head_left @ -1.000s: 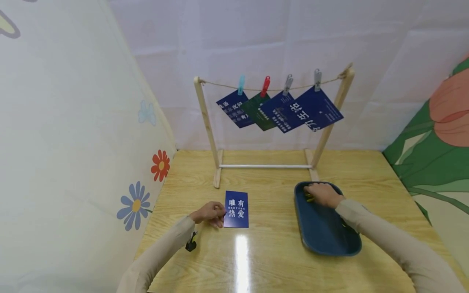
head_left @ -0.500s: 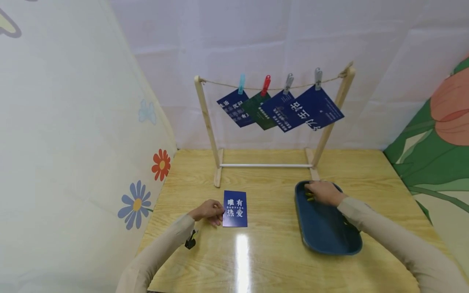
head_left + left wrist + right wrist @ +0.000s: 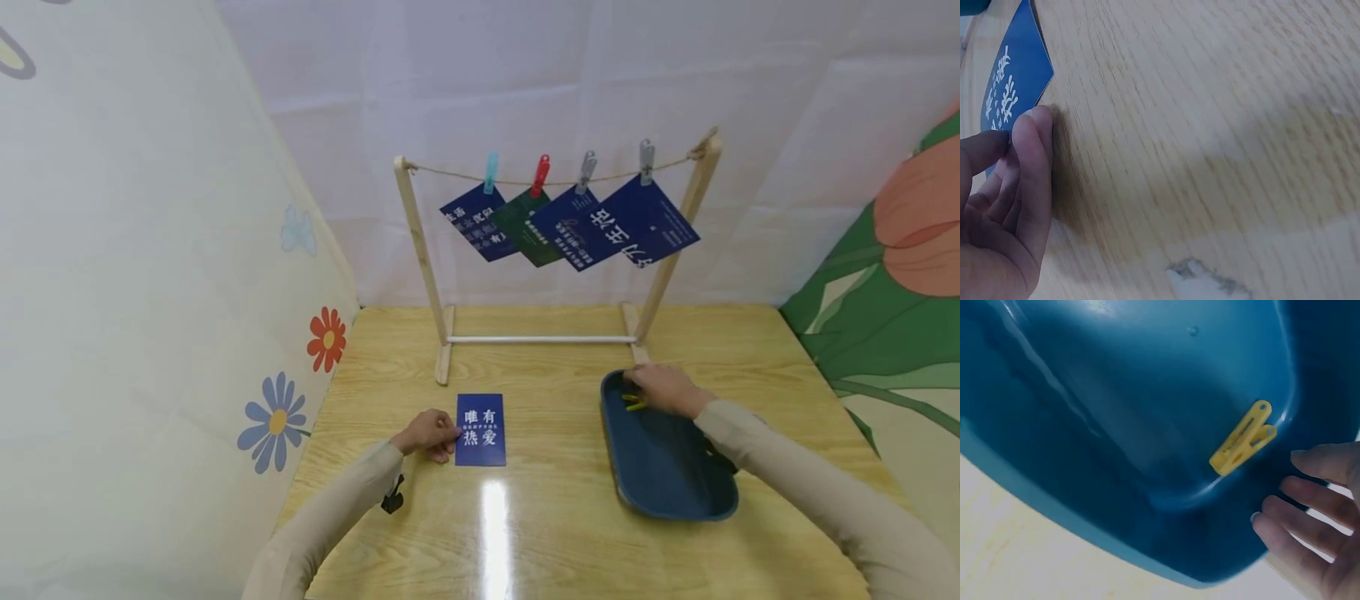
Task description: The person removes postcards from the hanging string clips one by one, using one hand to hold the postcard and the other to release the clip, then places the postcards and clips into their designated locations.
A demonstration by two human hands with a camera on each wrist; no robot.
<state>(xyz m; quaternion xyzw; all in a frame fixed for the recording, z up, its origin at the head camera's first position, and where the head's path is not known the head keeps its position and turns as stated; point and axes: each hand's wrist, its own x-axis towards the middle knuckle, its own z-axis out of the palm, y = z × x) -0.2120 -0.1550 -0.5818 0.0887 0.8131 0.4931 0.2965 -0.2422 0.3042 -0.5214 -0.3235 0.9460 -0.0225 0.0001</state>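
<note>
My left hand point(image 3: 429, 435) pinches the left edge of a blue postcard point(image 3: 481, 430) with white lettering on the wooden table. In the left wrist view, thumb and fingertips meet at the edge of the postcard point(image 3: 1017, 78). At the far end of a blue tray point(image 3: 671, 467) is my right hand point(image 3: 666, 390). The right wrist view shows this hand point(image 3: 1316, 512) with fingers loosely spread, holding nothing. Beside the fingertips, apart from them, a yellow clothespin point(image 3: 1243, 439) lies on the tray floor; the head view shows the same clothespin point(image 3: 634, 403) partly behind the hand.
Behind the postcard stands a wooden rack point(image 3: 422, 250) with a string. Several cards hang from it by clothespins, among them a green card point(image 3: 528, 229) under a red clothespin point(image 3: 540, 175). A patterned cloth point(image 3: 300, 250) borders the left side.
My right hand has shifted slightly off the yellow clothespin, which now shows more clearly. My left hand keeps its pinch on the postcard, nearly still.
</note>
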